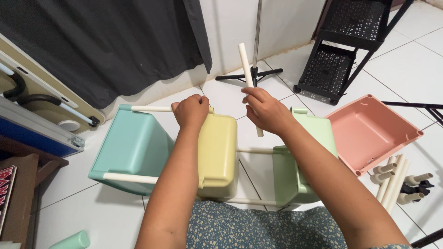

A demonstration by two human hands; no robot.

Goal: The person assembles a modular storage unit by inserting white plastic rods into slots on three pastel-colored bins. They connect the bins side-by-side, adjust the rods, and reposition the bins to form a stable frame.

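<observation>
Currently: left hand [190, 112] closed on top corner of yellow tray [218, 154], w/ horizontal cream rod [151, 109] running to teal tray [131, 150]. Right hand [266, 112] gripping loose cream tube [249, 78], held near upright above gap betw. yellow and green tray [295, 170]. Pink tray [371, 131] on tile floor at right; spare tubes [392, 177] beside it, count unclear.

Right hand [266, 112] hides the white rod's [245, 63] middle — grip unclear.

Bare forearms; blue floral-print garment [258, 228] over the lap
</observation>
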